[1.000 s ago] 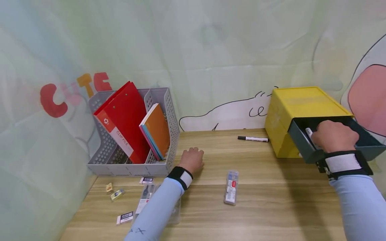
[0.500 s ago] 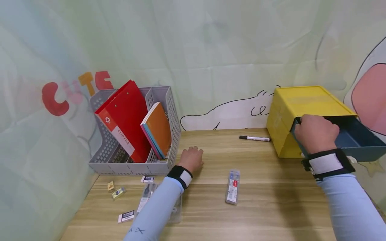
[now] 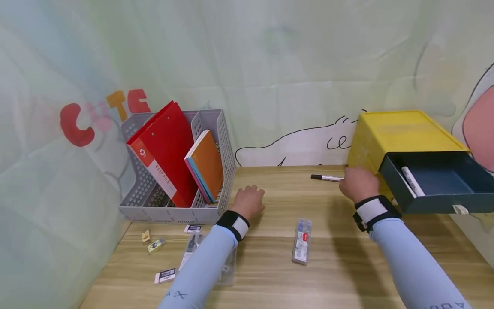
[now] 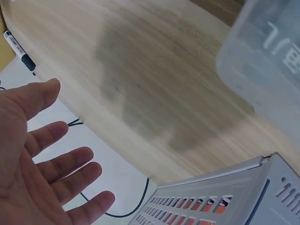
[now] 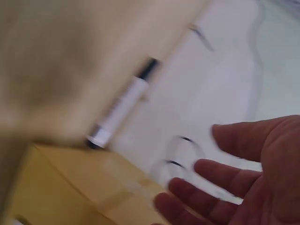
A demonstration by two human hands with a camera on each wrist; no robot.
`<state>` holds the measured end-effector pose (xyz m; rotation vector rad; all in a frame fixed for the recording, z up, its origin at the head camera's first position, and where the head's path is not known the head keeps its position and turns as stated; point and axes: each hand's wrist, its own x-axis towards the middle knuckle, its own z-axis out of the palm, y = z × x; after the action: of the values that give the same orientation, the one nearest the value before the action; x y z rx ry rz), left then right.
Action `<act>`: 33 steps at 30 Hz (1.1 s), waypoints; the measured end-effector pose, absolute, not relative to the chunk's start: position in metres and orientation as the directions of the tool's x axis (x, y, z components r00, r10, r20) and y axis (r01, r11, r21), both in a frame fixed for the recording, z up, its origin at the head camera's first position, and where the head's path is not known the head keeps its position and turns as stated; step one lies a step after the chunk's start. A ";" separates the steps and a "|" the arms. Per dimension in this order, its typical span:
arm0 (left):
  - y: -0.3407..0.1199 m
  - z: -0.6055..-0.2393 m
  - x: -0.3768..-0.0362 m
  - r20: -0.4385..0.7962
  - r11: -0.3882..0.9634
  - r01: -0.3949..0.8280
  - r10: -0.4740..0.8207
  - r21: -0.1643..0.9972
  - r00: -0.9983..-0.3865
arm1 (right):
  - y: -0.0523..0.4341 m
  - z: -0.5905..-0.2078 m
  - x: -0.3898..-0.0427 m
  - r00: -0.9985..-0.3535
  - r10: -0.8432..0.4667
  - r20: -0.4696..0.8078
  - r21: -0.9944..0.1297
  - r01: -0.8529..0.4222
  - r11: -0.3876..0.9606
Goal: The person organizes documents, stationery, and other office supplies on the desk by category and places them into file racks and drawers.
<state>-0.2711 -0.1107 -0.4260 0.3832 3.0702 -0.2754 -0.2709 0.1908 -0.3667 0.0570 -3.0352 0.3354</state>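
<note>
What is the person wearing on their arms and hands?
Both arms wear long light-blue sleeves. The left sleeve has small dark marks near the elbow; the right sleeve has dark letters. Each wrist carries a black strap with a white band. The left hand and right hand are bare, without gloves.

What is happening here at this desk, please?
A person sits at a wooden desk and is handling markers. One white marker lies in the open dark drawer of the yellow box. The right hand, open and holding nothing, reaches for a second marker lying on the desk beside the box. The left hand rests on the desk next to the grey file rack. A clear pen case and small erasers lie nearby.
</note>
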 end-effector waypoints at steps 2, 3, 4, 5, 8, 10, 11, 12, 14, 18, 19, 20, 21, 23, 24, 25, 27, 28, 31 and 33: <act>-0.111 -0.425 -0.271 -0.055 0.951 0.256 0.250 -0.176 -0.967 | 0.194 -0.384 -0.279 -0.998 -0.052 0.044 -0.214 -0.061 0.975; -0.111 -0.425 -0.271 -0.054 0.949 0.259 0.254 -0.178 -0.966 | 0.196 -0.393 -0.283 -0.997 -0.067 0.028 -0.214 -0.072 0.974; -0.111 -0.425 -0.271 -0.051 0.948 0.263 0.258 -0.179 -0.965 | 0.198 -0.400 -0.287 -0.997 -0.077 0.004 -0.223 -0.076 0.972; -0.111 -0.424 -0.270 -0.049 0.947 0.265 0.261 -0.180 -0.964 | 0.200 -0.407 -0.290 -0.996 -0.090 -0.007 -0.231 -0.086 0.969; -0.112 -0.422 -0.270 -0.037 0.946 0.269 0.267 -0.183 -0.963 | 0.204 -0.423 -0.298 -0.993 -0.110 -0.034 -0.269 -0.097 0.958; -0.112 -0.421 -0.270 -0.036 0.945 0.271 0.269 -0.183 -0.963 | 0.206 -0.431 -0.304 -0.992 -0.126 -0.032 -0.290 -0.112 0.951; -0.112 -0.421 -0.270 -0.040 0.944 0.271 0.269 -0.186 -0.962 | 0.206 -0.435 -0.307 -0.991 -0.131 -0.025 -0.294 -0.118 0.949; -0.112 -0.421 -0.271 -0.041 0.944 0.272 0.270 -0.187 -0.962 | 0.207 -0.438 -0.310 -0.991 -0.135 -0.023 -0.294 -0.123 0.948; -0.113 -0.421 -0.271 -0.049 0.943 0.276 0.272 -0.186 -0.961 | 0.207 -0.444 -0.315 -0.990 -0.141 -0.016 -0.294 -0.130 0.947; -0.114 -0.423 -0.272 -0.062 0.944 0.276 0.269 -0.183 -0.961 | 0.207 -0.452 -0.324 -0.989 -0.146 0.005 -0.275 -0.142 0.951; -0.114 -0.423 -0.272 -0.067 0.944 0.277 0.270 -0.181 -0.961 | 0.207 -0.453 -0.324 -0.989 -0.149 0.013 -0.270 -0.147 0.951; -0.114 -0.424 -0.272 -0.071 0.943 0.280 0.271 -0.181 -0.960 | 0.207 -0.455 -0.325 -0.988 -0.154 0.024 -0.262 -0.155 0.952; -0.114 -0.424 -0.273 -0.072 0.943 0.282 0.274 -0.178 -0.959 | 0.206 -0.456 -0.326 -0.987 -0.158 0.033 -0.255 -0.161 0.953; -0.114 -0.426 -0.273 -0.070 0.940 0.293 0.285 -0.177 -0.956 | 0.206 -0.458 -0.325 -0.984 -0.174 0.045 -0.231 -0.180 0.956; -0.114 -0.426 -0.273 -0.068 0.938 0.298 0.290 -0.179 -0.955 | 0.206 -0.459 -0.324 -0.983 -0.176 0.048 -0.221 -0.182 0.958; -0.114 -0.427 -0.273 -0.063 0.936 0.300 0.294 -0.183 -0.954 | 0.205 -0.460 -0.323 -0.983 -0.178 0.049 -0.214 -0.185 0.959; -0.115 -0.428 -0.274 -0.050 0.936 0.299 0.295 -0.187 -0.954 | 0.204 -0.460 -0.322 -0.982 -0.180 0.050 -0.199 -0.186 0.962; -0.115 -0.428 -0.274 -0.047 0.935 0.298 0.294 -0.191 -0.955 | 0.203 -0.461 -0.322 -0.982 -0.182 0.052 -0.188 -0.188 0.964; -0.116 -0.428 -0.275 -0.045 0.939 0.285 0.282 -0.191 -0.958 | 0.200 -0.461 -0.321 -0.983 -0.178 0.055 -0.150 -0.184 0.971; -0.117 -0.428 -0.276 -0.055 0.942 0.276 0.270 -0.191 -0.961 | 0.197 -0.460 -0.321 -0.982 -0.181 0.046 -0.112 -0.186 0.976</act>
<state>-0.2761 -0.1175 -0.4279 0.4314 3.0681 -0.3074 -0.3213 0.1968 -0.4602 0.2868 -3.0873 0.1795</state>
